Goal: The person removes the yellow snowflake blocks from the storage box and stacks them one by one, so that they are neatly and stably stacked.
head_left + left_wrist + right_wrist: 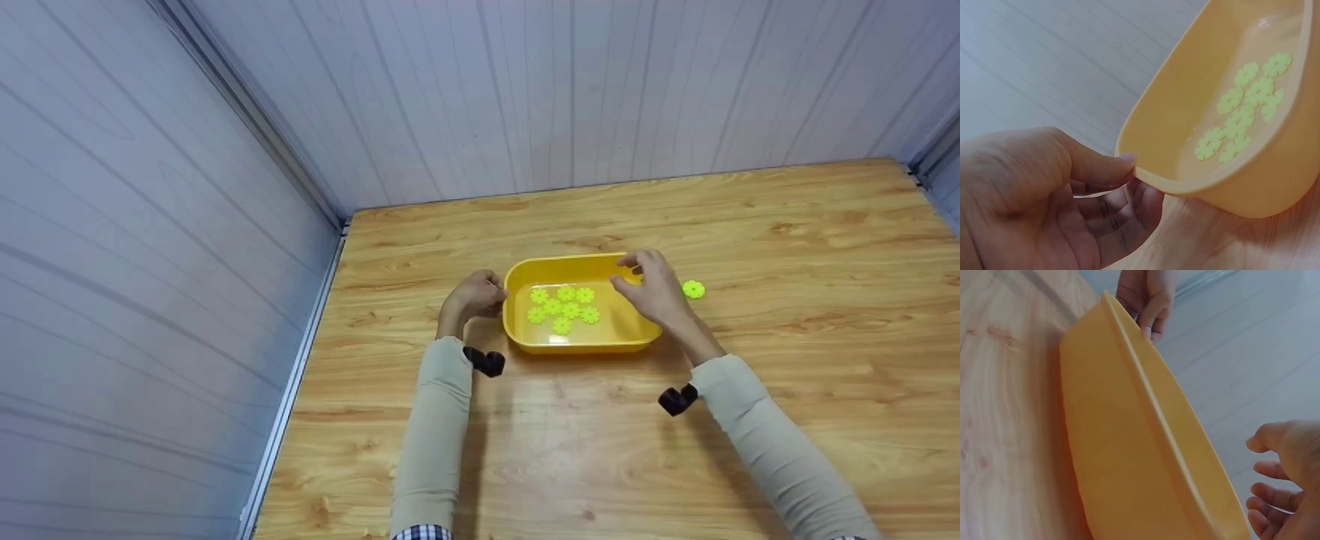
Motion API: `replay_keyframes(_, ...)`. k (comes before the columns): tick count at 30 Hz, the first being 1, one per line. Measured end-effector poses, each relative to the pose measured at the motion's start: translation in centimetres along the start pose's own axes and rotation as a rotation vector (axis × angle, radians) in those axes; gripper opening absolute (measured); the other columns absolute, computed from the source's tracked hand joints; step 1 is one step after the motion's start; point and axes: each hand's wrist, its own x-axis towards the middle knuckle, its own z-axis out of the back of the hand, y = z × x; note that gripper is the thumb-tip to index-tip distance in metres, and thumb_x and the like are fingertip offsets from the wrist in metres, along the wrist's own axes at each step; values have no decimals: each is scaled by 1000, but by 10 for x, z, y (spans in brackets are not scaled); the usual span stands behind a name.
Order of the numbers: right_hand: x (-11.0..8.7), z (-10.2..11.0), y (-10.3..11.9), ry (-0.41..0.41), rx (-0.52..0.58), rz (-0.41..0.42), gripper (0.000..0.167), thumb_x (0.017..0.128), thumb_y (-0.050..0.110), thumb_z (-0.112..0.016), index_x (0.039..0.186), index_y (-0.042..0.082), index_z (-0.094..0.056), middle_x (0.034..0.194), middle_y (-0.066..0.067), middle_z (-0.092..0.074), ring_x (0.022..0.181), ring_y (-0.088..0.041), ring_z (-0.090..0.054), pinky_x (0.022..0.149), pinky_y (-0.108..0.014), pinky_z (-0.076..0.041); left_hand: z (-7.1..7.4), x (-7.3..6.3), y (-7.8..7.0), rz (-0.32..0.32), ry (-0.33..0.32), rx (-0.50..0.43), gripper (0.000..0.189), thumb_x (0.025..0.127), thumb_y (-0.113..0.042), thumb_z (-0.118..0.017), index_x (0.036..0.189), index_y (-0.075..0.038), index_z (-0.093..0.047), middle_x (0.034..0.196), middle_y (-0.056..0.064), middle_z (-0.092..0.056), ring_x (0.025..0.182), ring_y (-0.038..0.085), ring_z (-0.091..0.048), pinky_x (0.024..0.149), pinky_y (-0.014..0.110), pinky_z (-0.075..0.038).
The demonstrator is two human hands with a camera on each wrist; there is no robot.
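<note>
A yellow plastic basin (581,348) stands on the wooden table, with several flat lime-green flower-shaped pieces (562,325) lying on its floor toward the left. My left hand (478,294) pinches the basin's left rim between thumb and fingers, as the left wrist view shows close up. Over the right end of the basin hovers my right hand (654,291), its thumb and fingers spread apart with nothing between them. One more green flower piece (694,289) lies on the table just right of that hand.
The wooden tabletop (810,300) extends around the basin on every side. Pale panelled walls (480,97) border it at the back and left. A small black wrist camera (678,400) sticks out from the right sleeve, another black camera (489,364) from the left.
</note>
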Motion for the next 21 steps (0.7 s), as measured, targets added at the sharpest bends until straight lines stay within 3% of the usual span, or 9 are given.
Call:
replay_keyframes(12, -1, -21, 1, 189, -62, -26, 41, 92, 25, -63, 121, -2, -53, 123, -23, -45, 113, -39, -46, 93, -50, -42, 0, 1, -2, 11, -2, 20, 8, 95, -7, -54, 93, -8, -46, 89, 5, -50, 78, 18, -53, 70, 30, -51)
replay_keyframes(21, -1, -28, -4, 306, -166, -63, 41, 89, 27, -67, 119, 0, -56, 117, -20, -47, 102, -33, -48, 88, -46, -43, 0, 0, -3, 14, 1, 9, 9, 95, -6, -53, 93, -8, -44, 89, 6, -50, 76, 19, -51, 72, 31, -49)
